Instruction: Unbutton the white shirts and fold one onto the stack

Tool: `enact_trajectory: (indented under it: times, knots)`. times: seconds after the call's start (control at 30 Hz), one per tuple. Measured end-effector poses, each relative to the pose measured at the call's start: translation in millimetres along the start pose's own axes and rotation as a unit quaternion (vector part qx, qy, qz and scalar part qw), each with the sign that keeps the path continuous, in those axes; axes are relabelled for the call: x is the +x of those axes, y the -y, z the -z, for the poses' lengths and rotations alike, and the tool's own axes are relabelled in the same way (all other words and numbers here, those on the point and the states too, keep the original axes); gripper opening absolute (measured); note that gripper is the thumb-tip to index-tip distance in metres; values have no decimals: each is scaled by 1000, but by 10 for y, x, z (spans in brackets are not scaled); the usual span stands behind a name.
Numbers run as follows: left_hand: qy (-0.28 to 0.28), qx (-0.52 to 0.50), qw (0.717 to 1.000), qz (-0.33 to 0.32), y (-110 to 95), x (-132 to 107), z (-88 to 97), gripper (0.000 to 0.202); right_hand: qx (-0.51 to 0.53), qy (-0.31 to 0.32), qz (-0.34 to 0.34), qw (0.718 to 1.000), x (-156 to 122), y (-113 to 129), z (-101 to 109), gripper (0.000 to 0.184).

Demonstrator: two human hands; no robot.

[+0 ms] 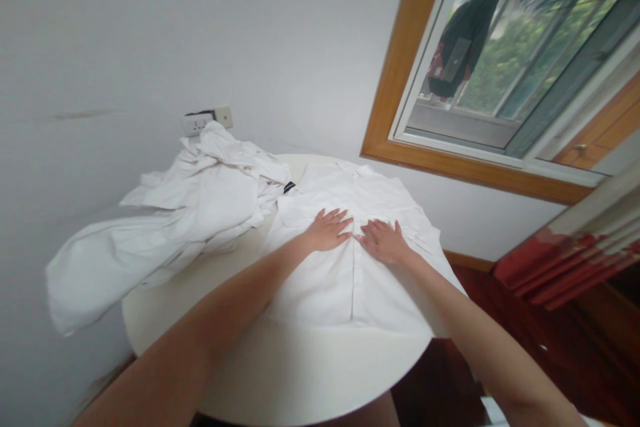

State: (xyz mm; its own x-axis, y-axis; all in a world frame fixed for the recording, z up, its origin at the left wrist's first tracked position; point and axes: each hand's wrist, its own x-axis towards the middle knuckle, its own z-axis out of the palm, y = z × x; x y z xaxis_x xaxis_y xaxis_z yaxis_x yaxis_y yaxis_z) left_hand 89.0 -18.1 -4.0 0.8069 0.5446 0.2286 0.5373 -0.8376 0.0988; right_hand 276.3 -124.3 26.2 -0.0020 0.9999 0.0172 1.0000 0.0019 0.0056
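Note:
A white garment (pixel 320 293) lies spread flat, with a straight front edge or seam running down its middle; whether it is a shirt or a coat I cannot tell. My left hand (pixel 327 230) rests flat on it just left of that line, fingers spread. On the other side of the line, my right hand (pixel 384 240) also presses on the cloth with its fingers apart. The fingertips of both hands come close together near the middle. Neither hand grips anything.
A rumpled heap of white cloth (pixel 200 197) lies at the left of the round white table (pixel 300 373) and hangs over its edge. Behind are a wall socket (pixel 197 123) and a wood-framed window (pixel 400 60). A red and white curtain (pixel 560 253) hangs at the right.

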Motion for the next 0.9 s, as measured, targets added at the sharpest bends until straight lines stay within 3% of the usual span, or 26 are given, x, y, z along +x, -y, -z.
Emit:
enact_trajectory:
  times: [0.13, 0.2, 0.3, 0.4, 0.53, 0.6, 0.7, 0.9]
  knots:
    - [1, 3, 1000, 2, -85, -29, -7, 56, -10, -72, -9, 997, 248, -37, 150, 51]
    - [5, 1, 1000, 5, -114, -43, -15, 57, -11, -81, -21, 996, 369, -75, 103, 47]
    - [5, -2, 1000, 6, -151, -72, -11, 56, -5, -45, -62, 997, 459, -132, -97, 52]
    - [-8, 4, 1000, 18, -193, -123, 12, 58, 13, -26, -82, 996, 442, -160, -278, 56]
    - [-81, 40, 986, 142, -231, -208, -2, 63, 14, -28, -77, 997, 377, -152, -328, 57]
    - [-73, 39, 979, 187, -229, -234, -31, 62, 9, -24, -81, 996, 355, -136, -309, 57]
    - [-48, 30, 980, 189, -221, -255, -57, 61, 7, -25, -85, 996, 326, -111, -289, 57]
    - [-51, 35, 982, 176, -308, -384, -3, 60, 20, -33, -85, 996, 172, -46, -286, 56]
